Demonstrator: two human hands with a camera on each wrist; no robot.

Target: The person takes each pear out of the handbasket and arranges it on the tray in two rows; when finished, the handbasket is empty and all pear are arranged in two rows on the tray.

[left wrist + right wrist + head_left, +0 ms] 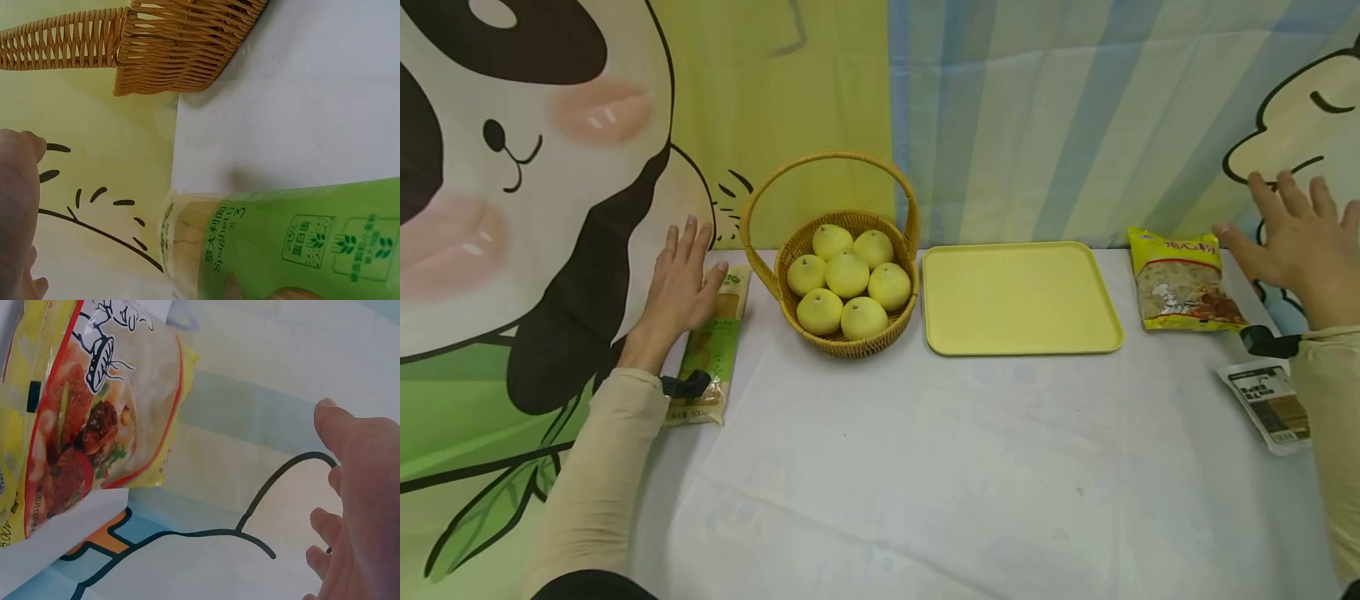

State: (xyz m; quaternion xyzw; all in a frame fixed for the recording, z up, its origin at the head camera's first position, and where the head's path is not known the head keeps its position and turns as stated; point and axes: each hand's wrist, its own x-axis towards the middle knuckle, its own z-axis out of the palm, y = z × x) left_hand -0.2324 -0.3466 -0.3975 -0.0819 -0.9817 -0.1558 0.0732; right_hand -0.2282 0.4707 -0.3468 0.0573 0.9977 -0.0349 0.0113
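My left hand [681, 279], fingers straight, hovers over a green pack of spaghetti [718, 342] at the left side of the table and hides part of it. In the left wrist view the spaghetti pack [300, 240] lies below the hand, its label readable. On the right, my right hand [1296, 246] is raised with fingers spread and nothing in it. Nearest to it is a yellow plastic food bag [1183, 283] with a cook drawn on the front. That same bag [112, 406] fills the left of the right wrist view, apart from the fingers.
A wicker basket [850, 346] with a tall handle holds several pale yellow-green round fruits [847, 273]. Beside it lies a yellow rectangular tray [1022, 300]. A flat dark-and-white packet [1270, 404] sits by the right forearm. A printed cloth [1037, 117] hangs behind the white table [925, 475].
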